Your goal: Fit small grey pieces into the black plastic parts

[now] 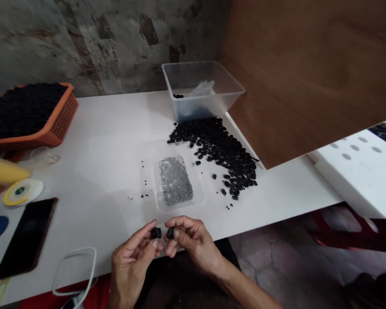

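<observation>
At the table's front edge my left hand pinches a small black plastic part between thumb and fingertips. Close beside it, my right hand grips another small black part; a narrow gap separates the two pieces. Just beyond the hands lies a shallow clear tray with many small grey metal pins in it. A spread pile of black plastic parts covers the table behind and to the right of the tray. The exact kind of the held parts is too small to make out.
A clear plastic bin stands at the back by the wall. An orange basket heaped with black pieces is at far left. Phone, tape roll and white cable lie left. A brown board overhangs the right side.
</observation>
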### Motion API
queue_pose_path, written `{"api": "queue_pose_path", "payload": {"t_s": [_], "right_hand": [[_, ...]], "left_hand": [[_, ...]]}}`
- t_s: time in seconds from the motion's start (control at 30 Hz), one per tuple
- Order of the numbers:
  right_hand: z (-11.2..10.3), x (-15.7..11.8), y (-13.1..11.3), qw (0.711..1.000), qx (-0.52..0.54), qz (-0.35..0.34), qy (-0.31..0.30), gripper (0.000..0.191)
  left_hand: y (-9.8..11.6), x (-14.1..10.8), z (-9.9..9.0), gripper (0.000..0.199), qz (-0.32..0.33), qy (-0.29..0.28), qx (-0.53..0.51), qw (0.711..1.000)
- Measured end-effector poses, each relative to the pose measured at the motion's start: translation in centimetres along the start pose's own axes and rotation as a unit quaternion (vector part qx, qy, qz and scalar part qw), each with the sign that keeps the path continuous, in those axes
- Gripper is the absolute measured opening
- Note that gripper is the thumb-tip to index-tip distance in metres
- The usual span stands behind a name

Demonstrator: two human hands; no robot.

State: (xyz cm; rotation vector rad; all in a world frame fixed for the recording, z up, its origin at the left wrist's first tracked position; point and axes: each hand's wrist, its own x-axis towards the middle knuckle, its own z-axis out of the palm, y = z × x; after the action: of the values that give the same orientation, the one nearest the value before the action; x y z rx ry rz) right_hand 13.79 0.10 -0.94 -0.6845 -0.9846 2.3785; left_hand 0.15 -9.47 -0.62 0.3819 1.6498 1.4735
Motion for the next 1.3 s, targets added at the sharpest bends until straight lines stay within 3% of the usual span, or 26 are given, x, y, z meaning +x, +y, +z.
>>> {"api": "queue_pose_path", "payload": {"t_s": [0.17,0.5,0.93,1.03,1.1,1.2,1.3], "right_hand": [[0.3,-1.6,-1.1,0.999,0.029,-0.025,-0.003,0.031],[-0.1,-3.3,-1.6,0.996,0.018,-0.082,-0.004,0.031],[-1.2,-3.8,-0.7,0.997,-0.016,-0.065,0.029,0.027],[-1.4,-3.1,-0.1,0.992,-0.103,-0.050,0.051,0.026],[-1.1,-2.7,0.0,0.967,-0.242,-0.068,0.043,0.019],[-0.7,-2.4,-0.4,0.886,-0.441,-0.141,-0.014,0.024],[-2.0,-2.5,-1.3,0.814,-0.540,-0.213,-0.005,0.026]], "left_hand": [[-0.5,-0.3,0.7,0.034,-0.032,-0.024,-0.041,0.998],[0.2,-1.1,2.7,0.029,-0.059,-0.009,-0.086,0.995],[-1.1,-1.0,2.5,0.036,-0.036,-0.018,0.052,0.998],[-1.6,-0.6,2.2,0.039,-0.070,-0.040,0.034,0.996],[-2.0,-0.2,2.0,0.039,-0.112,-0.054,-0.004,0.992],[-2.7,0.8,1.5,0.036,-0.187,-0.075,-0.045,0.978],[-3.5,2.3,0.2,0.038,-0.166,-0.059,0.025,0.984]]}}
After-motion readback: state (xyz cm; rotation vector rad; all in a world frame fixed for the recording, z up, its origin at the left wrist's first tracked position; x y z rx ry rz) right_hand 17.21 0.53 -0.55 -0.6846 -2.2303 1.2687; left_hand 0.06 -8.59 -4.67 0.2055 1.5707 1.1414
